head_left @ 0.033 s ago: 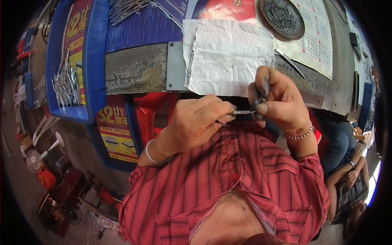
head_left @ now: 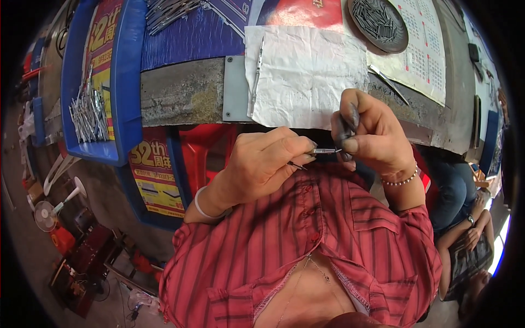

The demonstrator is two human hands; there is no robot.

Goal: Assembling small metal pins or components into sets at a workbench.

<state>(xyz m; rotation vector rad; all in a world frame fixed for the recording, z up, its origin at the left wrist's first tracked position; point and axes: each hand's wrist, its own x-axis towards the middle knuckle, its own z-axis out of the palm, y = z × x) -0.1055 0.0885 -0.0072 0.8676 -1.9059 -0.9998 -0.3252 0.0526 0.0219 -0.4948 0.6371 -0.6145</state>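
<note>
In front of my chest, my left hand [head_left: 269,158] is closed round a slim silver metal rod [head_left: 326,151]. One end of the rod points right, toward my other hand. A thin dark tip [head_left: 297,165] shows below my left fingers; whether it belongs to the same rod I cannot tell. My right hand [head_left: 374,136] pinches a tiny piece at the rod's right end between thumb and a dark-stained forefinger. The fingers mostly hide that piece. Beyond my hands a similar long thin silver rod [head_left: 256,76] lies on a crumpled white paper sheet [head_left: 306,71].
A round dish [head_left: 352,17] of small dark pins sits at the back right, with tweezers [head_left: 388,85] nearer. At left, a blue bin [head_left: 127,82] contains several silver rods [head_left: 87,117]; more rods [head_left: 169,12] lie behind it. Another person's arms [head_left: 473,232] show at far right.
My right hand's raised fingers have shifted very slightly to the left. Both hands otherwise keep their place and grip.
</note>
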